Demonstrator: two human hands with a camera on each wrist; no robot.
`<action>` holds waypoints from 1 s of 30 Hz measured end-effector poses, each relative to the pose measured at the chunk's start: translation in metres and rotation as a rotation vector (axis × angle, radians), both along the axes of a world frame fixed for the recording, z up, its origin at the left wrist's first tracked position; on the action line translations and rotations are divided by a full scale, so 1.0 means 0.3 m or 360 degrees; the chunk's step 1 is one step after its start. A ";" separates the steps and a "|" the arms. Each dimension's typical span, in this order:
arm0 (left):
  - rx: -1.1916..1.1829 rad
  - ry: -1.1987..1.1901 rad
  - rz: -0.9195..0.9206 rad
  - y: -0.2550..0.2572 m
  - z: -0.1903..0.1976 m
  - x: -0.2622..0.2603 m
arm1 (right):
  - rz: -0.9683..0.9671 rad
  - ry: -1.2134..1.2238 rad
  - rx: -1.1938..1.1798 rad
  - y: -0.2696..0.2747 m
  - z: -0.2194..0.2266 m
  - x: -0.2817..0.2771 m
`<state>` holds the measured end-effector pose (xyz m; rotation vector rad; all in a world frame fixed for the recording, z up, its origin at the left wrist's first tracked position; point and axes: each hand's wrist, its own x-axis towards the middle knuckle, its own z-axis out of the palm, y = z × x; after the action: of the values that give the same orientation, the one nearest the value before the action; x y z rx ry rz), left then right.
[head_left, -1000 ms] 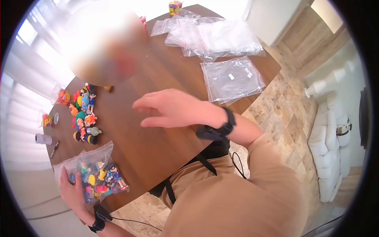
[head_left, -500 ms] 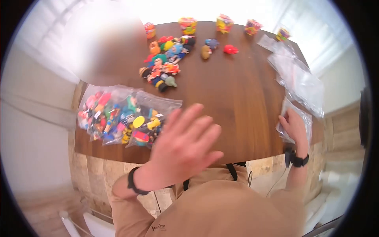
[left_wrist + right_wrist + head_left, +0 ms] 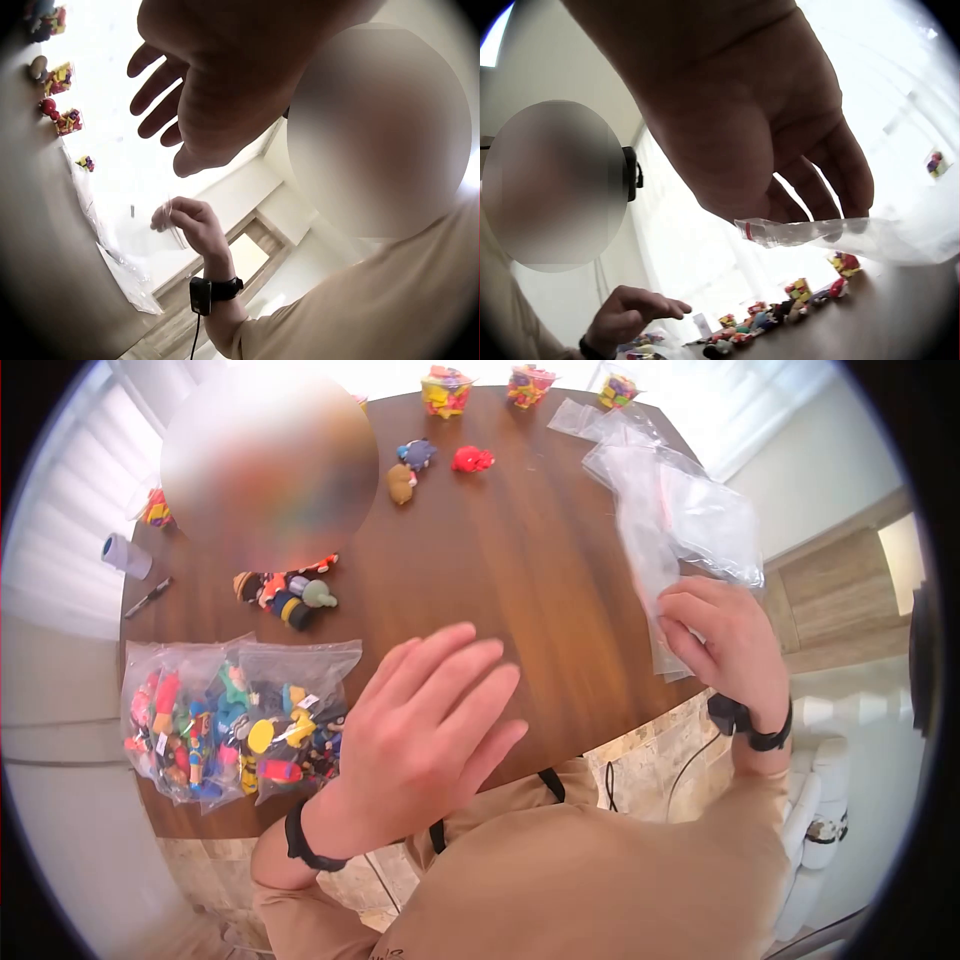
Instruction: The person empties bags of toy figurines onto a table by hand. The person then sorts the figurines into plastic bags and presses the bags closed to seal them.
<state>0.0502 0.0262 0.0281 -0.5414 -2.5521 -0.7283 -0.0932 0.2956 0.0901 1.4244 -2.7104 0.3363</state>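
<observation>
My right hand pinches a clear plastic bag by its edge at the right side of the table. In the right wrist view the bag's edge, with a red strip at one corner, lies between thumb and fingertips. The bag stretches away from the hand, raised off the tabletop in that view. My left hand hovers over the front of the table, its fingers spread and nothing in them. Just left of it lie two clear zip bags, one beside the other, full of small colourful figures.
More clear bags lie at the back right. Loose figures sit beyond the filled bags, partly hidden by a blur. A red figure, a brown one and several cups stand farther back. A marker lies at left.
The view has turned. My left hand has left the filled bag and come over the table's front. My right hand has reached the clear bags and taken hold of one.
</observation>
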 end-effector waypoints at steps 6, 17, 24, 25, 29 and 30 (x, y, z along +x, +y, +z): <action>0.0059 0.0347 0.0232 -0.032 0.048 -0.046 | 0.1182 0.0412 0.0153 -0.338 -0.016 0.001; 0.0086 -0.0354 0.0451 -0.133 -0.076 -0.068 | 0.1416 -0.0031 -0.0057 -0.523 -0.148 -0.093; -0.0365 -0.0558 0.0246 -0.037 -0.157 -0.011 | 0.0822 0.0049 -0.0129 -0.691 -0.270 -0.384; -0.0405 -0.0661 0.0175 -0.030 -0.158 -0.007 | 0.0825 0.0059 -0.0143 -0.721 -0.332 -0.423; -0.0322 -0.0720 0.0101 -0.026 -0.159 -0.007 | 0.0743 0.0407 0.0164 -0.806 -0.422 -0.480; -0.0257 -0.0732 0.0078 -0.030 -0.180 -0.015 | 0.0712 0.0260 0.0245 -0.811 -0.405 -0.477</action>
<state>0.0458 0.0171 -0.0259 -0.3940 -3.0593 -0.6971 -0.2365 0.0525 -0.0315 2.0014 -2.3129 0.0245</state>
